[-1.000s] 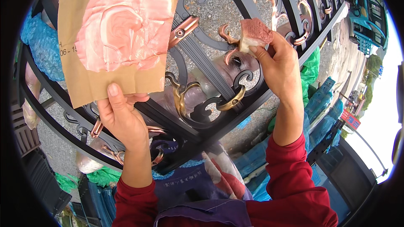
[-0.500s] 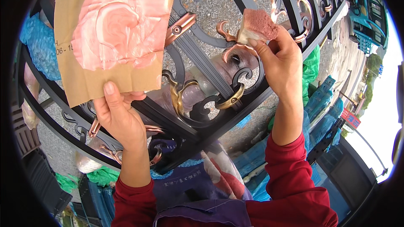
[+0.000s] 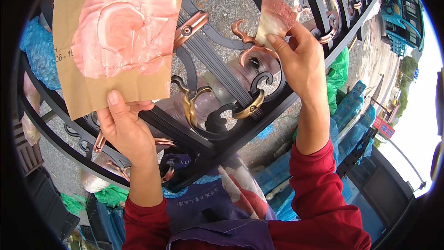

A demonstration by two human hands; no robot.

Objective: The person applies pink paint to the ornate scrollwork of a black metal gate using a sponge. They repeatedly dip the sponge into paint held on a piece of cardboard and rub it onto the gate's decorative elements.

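My left hand [image 3: 124, 127] holds up a brown cardboard sheet [image 3: 88, 85] by its lower edge; the sheet is smeared with pinkish copper-coloured paint [image 3: 122, 28]. My right hand [image 3: 300, 62] pinches a small sponge pad [image 3: 275, 18] with a paint-stained top and presses it by a copper-coloured scroll tip [image 3: 243, 34] of a black wrought-iron gate [image 3: 217, 71]. The gate lies flat below both hands. Some of its leaf and scroll ornaments are copper, others gold [image 3: 249, 109].
Green and blue plastic sheets [image 3: 340, 76] lie beside the gate at the right. Blue bags [image 3: 39, 51] sit at the left and dark crates [image 3: 44, 199] at the lower left. A teal truck [image 3: 400, 11] stands on the road at the upper right.
My right hand has shifted the sponge slightly up along the copper scroll. The left hand has raised the cardboard a little.
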